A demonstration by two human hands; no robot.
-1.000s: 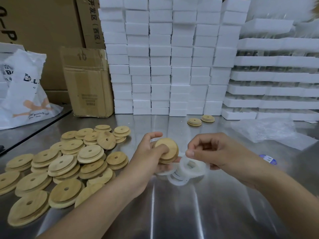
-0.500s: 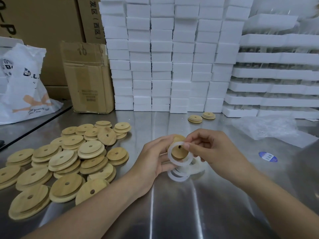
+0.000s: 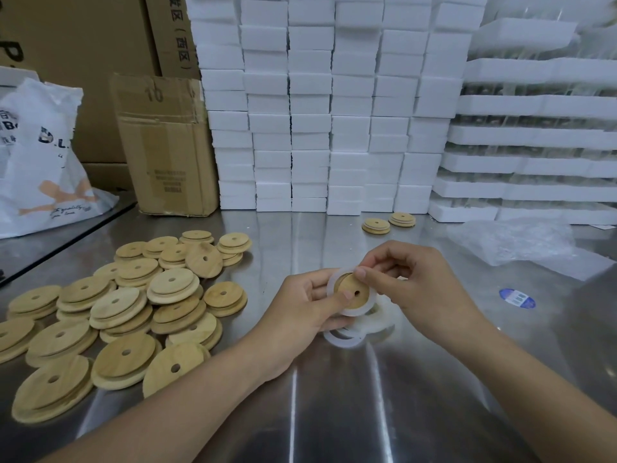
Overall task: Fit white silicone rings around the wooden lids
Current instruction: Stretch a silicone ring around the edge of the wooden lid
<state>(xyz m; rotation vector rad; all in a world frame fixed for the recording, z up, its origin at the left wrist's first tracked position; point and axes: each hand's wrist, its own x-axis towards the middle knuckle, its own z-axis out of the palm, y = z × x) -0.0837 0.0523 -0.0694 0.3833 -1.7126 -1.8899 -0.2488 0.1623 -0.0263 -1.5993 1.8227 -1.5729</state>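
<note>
Centrally, just above the middle of a steel worktop (image 3: pixel 334 412), two bare hands hold one round wooden lid (image 3: pixel 354 290) between them. The lid has a small hole near its middle and faces the camera. A white ring (image 3: pixel 330 286) circles the lid's raised inner step, showing on the left, along the top and at the lower right. The left hand (image 3: pixel 300 305) grips the lid from the left, its thumb pressed on the wooden face and its fingers curled behind. The right hand (image 3: pixel 420 285) pinches the ring's top edge between thumb and forefinger, with the other fingers curled loosely.

Directly below the hands, a small heap of loose white rings (image 3: pixel 344 339) lies on the worktop. On the left side, a large pile of bare wooden lids (image 3: pixel 133 302) spreads out, many overlapping, each with a hole. Near the far edge, right of centre, two lids with white rings (image 3: pixel 376 225) sit side by side. Toward the right edge lie a crumpled clear plastic bag (image 3: pixel 514 242) and, nearer, a blue sticker (image 3: pixel 517 298).

Along the far edge rise tall stacks of white foam boxes (image 3: pixel 310 111). At the far left corner stands a cardboard box (image 3: pixel 167 145), beside a white printed bag (image 3: pixel 43 162).
</note>
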